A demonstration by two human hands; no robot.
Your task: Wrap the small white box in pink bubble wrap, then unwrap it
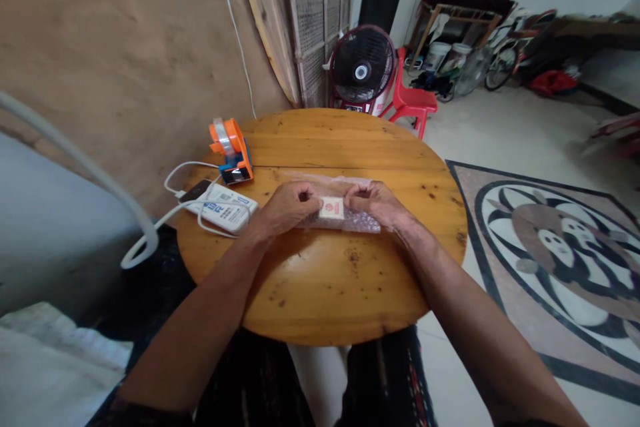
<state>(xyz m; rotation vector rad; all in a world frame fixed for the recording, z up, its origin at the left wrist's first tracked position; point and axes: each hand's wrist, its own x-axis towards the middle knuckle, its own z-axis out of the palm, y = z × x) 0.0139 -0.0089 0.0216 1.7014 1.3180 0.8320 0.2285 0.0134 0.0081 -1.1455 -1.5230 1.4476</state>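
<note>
Hiding some bubble wrap (364, 221), right hand (376, 202)

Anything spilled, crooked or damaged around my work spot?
No spill or clear damage shows. The one untidy spot is the white cable, looping loosely across the white device beside the left hand and off the table's edge; it might snag.
</note>
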